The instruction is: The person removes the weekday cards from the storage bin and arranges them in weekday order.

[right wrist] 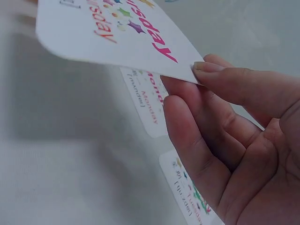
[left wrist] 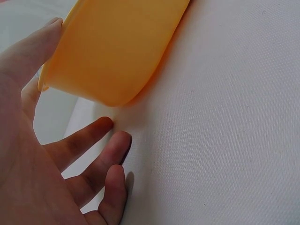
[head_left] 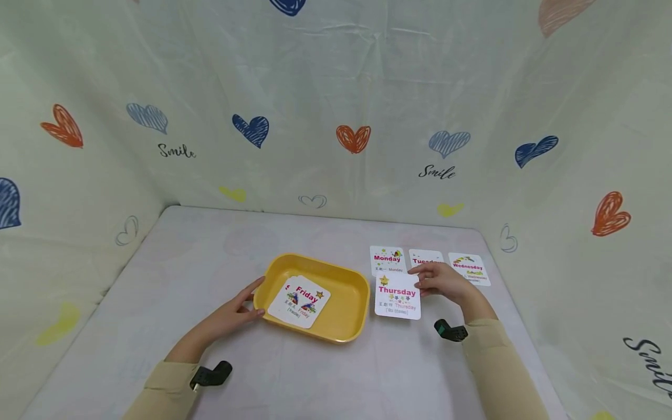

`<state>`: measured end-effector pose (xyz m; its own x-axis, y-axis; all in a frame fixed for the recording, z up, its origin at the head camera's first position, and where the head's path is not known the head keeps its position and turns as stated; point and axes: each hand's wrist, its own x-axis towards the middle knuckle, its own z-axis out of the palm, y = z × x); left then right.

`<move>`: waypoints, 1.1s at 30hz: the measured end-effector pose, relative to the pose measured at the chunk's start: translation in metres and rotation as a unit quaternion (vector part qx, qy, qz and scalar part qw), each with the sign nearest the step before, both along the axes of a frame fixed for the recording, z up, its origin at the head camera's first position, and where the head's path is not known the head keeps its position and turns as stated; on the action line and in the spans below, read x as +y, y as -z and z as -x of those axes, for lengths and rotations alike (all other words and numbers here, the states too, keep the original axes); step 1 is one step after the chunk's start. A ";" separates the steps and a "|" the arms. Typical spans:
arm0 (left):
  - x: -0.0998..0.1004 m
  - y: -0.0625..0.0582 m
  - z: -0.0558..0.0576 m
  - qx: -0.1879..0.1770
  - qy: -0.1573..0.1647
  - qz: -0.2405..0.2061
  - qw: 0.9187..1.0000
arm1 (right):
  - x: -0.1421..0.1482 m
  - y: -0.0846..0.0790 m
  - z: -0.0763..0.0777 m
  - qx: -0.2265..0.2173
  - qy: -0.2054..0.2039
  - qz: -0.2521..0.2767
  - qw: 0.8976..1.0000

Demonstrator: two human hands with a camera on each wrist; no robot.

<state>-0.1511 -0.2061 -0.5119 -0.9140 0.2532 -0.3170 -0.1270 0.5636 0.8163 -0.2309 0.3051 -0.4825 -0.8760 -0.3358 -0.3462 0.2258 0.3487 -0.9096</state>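
A white Thursday card point(head_left: 397, 296) is pinched by its right edge in my right hand point(head_left: 443, 284). In the right wrist view the thumb point(right wrist: 234, 77) lies on top of the card, with fingers beneath it, and the card is raised off the table. My left hand point(head_left: 226, 319) holds the left rim of a yellow tray point(head_left: 346, 315) between thumb and forefinger; its other fingers are spread near the cloth in the left wrist view. Inside the tray, a Friday card point(head_left: 300, 302) lies on top of at least one other card, mostly hidden.
Behind the held card, a Monday card point(head_left: 387, 259), a Tuesday card point(head_left: 424, 255) and a Wednesday card point(head_left: 469, 269) lie in a row. The right hand partly covers Tuesday. A white cloth covers the table point(head_left: 315, 379), and a heart-print curtain point(head_left: 304, 76) surrounds it.
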 end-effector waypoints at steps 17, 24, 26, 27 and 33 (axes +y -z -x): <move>0.000 0.001 0.001 -0.001 -0.004 0.003 1.000 | 0.003 0.033 0.006 -0.047 0.014 0.037 0.998; 0.000 0.000 0.001 -0.001 -0.002 0.003 1.000 | -0.005 0.036 0.008 -0.040 0.025 -0.011 0.999; 0.000 0.000 0.001 -0.001 0.000 0.001 1.000 | -0.006 0.037 0.009 -0.033 0.022 -0.025 0.999; 0.000 0.000 0.001 0.000 0.000 0.000 1.000 | -0.007 0.037 0.010 -0.033 0.023 -0.032 0.999; -0.001 0.000 0.002 0.002 0.005 -0.002 1.000 | -0.008 0.038 0.012 -0.040 0.038 -0.061 0.997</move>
